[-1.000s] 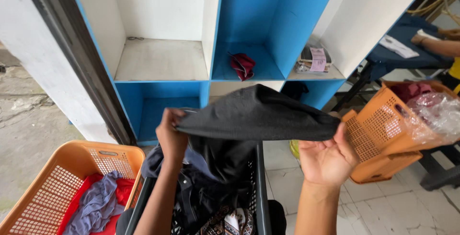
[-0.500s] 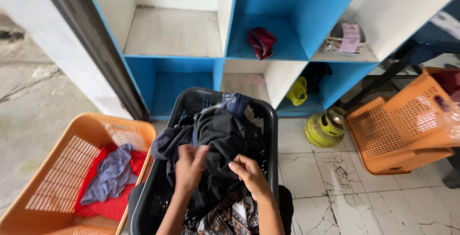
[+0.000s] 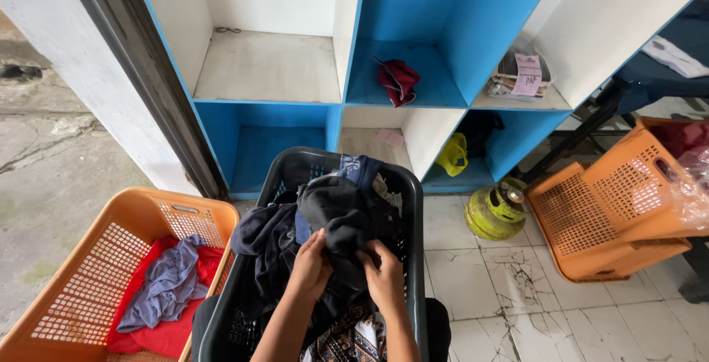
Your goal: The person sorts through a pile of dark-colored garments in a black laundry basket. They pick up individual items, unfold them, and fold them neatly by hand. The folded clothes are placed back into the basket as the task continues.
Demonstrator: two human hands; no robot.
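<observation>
Head view: both hands sit on a dark grey garment (image 3: 341, 222) atop the pile in the black laundry basket (image 3: 413, 207), frame centre. Left hand (image 3: 310, 264) pinches a fold, fingers curled; right hand (image 3: 384, 279) presses fabric down, apparently gripping, though the fingertips are hidden. Step, judged: gathering the piece; next needs a firm two-hand lift. Garment's long axis runs 12 to 6, bunched end toward 12. Orange basket (image 3: 44, 310) at 8 holds red and blue cloth.

Soft, even daylight — sharp picture

Brightest on the white shelf (image 3: 269, 67) walls and floor tiles (image 3: 509, 288); the dark clothes in the black basket (image 3: 410, 207) lose detail in shadow — straight lines bow outward near the edges.
</observation>
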